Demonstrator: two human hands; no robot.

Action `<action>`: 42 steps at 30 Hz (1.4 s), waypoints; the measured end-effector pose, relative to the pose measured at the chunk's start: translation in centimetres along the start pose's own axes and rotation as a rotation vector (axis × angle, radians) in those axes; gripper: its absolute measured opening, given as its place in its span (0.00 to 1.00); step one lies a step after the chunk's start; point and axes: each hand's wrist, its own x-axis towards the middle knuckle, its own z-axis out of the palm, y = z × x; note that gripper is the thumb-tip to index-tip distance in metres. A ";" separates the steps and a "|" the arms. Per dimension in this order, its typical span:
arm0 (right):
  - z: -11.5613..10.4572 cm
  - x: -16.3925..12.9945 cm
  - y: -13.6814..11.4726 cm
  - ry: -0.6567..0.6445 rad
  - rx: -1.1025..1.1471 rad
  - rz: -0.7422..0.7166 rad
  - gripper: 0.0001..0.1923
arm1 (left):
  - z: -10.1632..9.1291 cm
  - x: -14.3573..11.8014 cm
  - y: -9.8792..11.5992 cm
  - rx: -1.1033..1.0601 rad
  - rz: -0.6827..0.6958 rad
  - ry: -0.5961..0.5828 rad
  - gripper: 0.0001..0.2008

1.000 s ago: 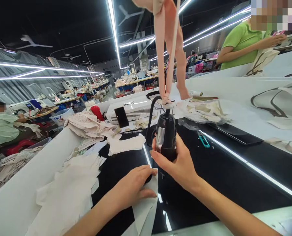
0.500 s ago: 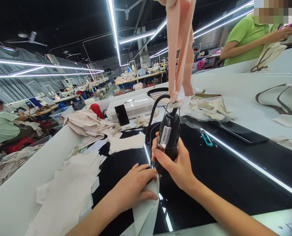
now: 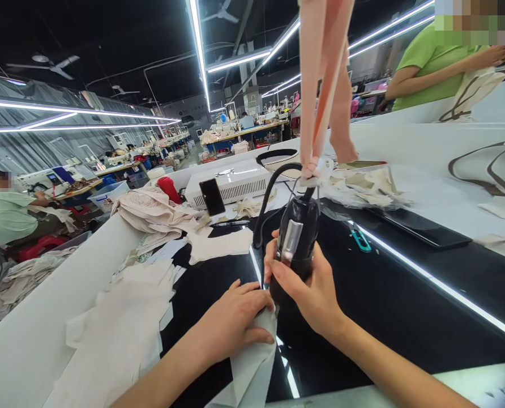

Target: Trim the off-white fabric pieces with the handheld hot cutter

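My right hand is wrapped round a black corded hand tool with a silver lever on its side. The tool stands nearly upright over the black tabletop; my hand hides part of its lower end. Pink fabric strips are knotted to the tool's top and run upward out of view. Just left of the tool, my left hand lies palm down with fingers stretched out and thumb apart. It rests on a white fabric piece, whose upper edge touches the area by the tool's base.
Cut white fabric is stacked at left, with beige pieces behind it. A phone leans on a white vented box. Teal snips and a black tray lie at right. A person in green handles fabric beyond the partition.
My right hand and the tool have shifted slightly right and downward in view, and the pink strips swing right with them. My left hand stays nearly still on the fabric.
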 end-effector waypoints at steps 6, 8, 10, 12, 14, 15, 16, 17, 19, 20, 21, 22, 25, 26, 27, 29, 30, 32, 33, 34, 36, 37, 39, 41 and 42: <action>0.1 -0.9 -0.3 -0.033 0.086 -0.007 0.09 | 0.4 0.1 -0.4 0.012 0.079 0.062 0.25; 0.2 -1.0 -0.4 -0.020 0.074 -0.006 0.08 | 0.4 0.1 -0.5 0.011 0.084 0.059 0.25; 0.2 -1.0 -0.5 -0.011 0.069 -0.002 0.08 | 0.4 0.1 -0.6 0.002 0.092 0.047 0.26; 0.3 -1.0 -0.7 -0.008 0.083 0.007 0.09 | 0.3 0.1 -0.7 -0.012 0.098 0.038 0.28; 0.3 -1.1 -0.9 -0.009 0.103 0.014 0.09 | 0.3 0.2 -0.9 -0.025 0.097 0.033 0.29; 0.3 -1.2 -1.0 -0.013 0.111 0.017 0.09 | 0.2 0.2 -1.0 -0.028 0.096 0.032 0.29; 0.4 -1.3 -1.1 -0.020 0.118 0.018 0.09 | 0.2 0.2 -1.0 -0.029 0.094 0.031 0.29; 0.4 -1.4 -1.2 -0.029 0.123 0.018 0.09 | 0.2 0.2 -1.1 -0.030 0.091 0.031 0.30; 0.4 -1.7 -1.2 -0.046 0.128 0.019 0.08 | 0.2 0.2 -1.1 -0.036 0.086 0.031 0.32; 0.4 -1.8 -1.2 -0.052 0.128 0.019 0.08 | 0.2 0.2 -1.0 -0.043 0.083 0.032 0.33; 0.4 -1.8 -1.1 -0.054 0.126 0.019 0.08 | 0.2 0.2 -1.0 -0.048 0.082 0.033 0.34; 0.4 -1.9 -1.1 -0.055 0.122 0.019 0.08 | 0.2 0.3 -1.0 -0.049 0.083 0.034 0.34; 0.4 -1.8 -0.9 -0.057 0.099 0.010 0.08 | 0.2 0.5 -0.9 -0.034 0.094 0.037 0.33; 0.4 -1.8 -0.9 -0.061 0.091 0.006 0.07 | 0.3 0.4 -0.8 -0.030 0.094 0.041 0.33; 0.4 -1.7 -0.9 -0.063 0.084 0.003 0.07 | 0.4 0.2 -0.8 -0.027 0.092 0.056 0.34; 0.4 -1.7 -1.0 -0.058 0.076 0.005 0.08 | 0.9 -0.7 -0.6 -0.011 0.076 0.138 0.34; 0.3 -1.6 -1.0 -0.054 0.074 0.011 0.08 | 1.3 -1.4 -0.4 0.014 0.061 0.202 0.32; 0.2 -1.6 -1.1 -0.041 0.073 0.031 0.10 | 2.5 -3.0 -0.1 0.104 0.028 0.341 0.23; 0.2 -1.6 -1.2 -0.035 0.075 0.041 0.10 | 3.3 -3.9 0.1 0.159 0.022 0.393 0.17; 0.1 -1.6 -1.3 -0.030 0.076 0.047 0.11 | 4.1 -4.7 0.2 0.201 0.027 0.418 0.14; 0.1 -1.5 -1.4 -0.015 0.078 0.052 0.11 | 5.6 -5.8 0.3 0.252 0.072 0.440 0.11; 0.1 -1.4 -1.4 -0.011 0.080 0.051 0.12 | 6.2 -6.2 0.3 0.271 0.098 0.449 0.11; 0.0 -1.2 -1.6 -0.011 0.084 0.047 0.12 | 6.8 -6.4 -0.1 0.314 0.154 0.477 0.12; -0.1 -1.2 -1.8 -0.015 0.083 0.043 0.12 | 6.7 -6.4 -0.8 0.344 0.219 0.493 0.18; -0.1 -1.2 -1.9 -0.016 0.080 0.042 0.12 | 6.4 -6.4 -1.3 0.345 0.259 0.487 0.21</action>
